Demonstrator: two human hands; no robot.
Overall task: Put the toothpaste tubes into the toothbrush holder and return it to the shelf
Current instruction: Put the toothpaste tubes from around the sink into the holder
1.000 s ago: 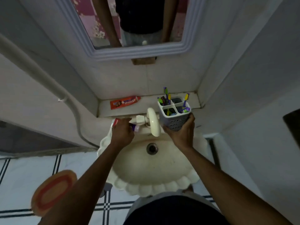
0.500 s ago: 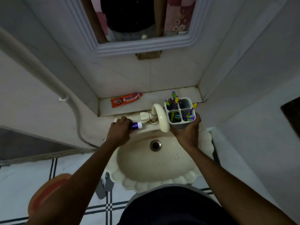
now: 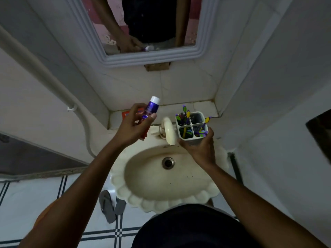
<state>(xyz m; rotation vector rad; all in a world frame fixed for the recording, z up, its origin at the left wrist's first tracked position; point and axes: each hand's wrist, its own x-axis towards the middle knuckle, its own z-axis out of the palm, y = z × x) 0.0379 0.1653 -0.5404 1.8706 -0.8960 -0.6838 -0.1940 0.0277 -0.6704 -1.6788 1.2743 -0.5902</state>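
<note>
Both hands full: left hand [image 3: 133, 127] now lifting the toothpaste tube [image 3: 150, 111] (cap up), right hand [image 3: 200, 147] gripping the toothbrush holder [image 3: 192, 128].

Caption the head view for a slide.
Over the sink, left hand lifts a purple toothpaste tube; right hand holds the toothbrush holder.

Two toothpaste tubes: a purple white-capped one [image 3: 151, 109] and an orange-red one [image 3: 127, 114]; one white four-compartment plastic toothbrush holder [image 3: 192, 126]; one cream scalloped basin [image 3: 166, 199]; one cream tap [image 3: 169, 130]; one white-framed mirror [image 3: 152, 57]; two grey sandals [image 3: 109, 205].
</note>
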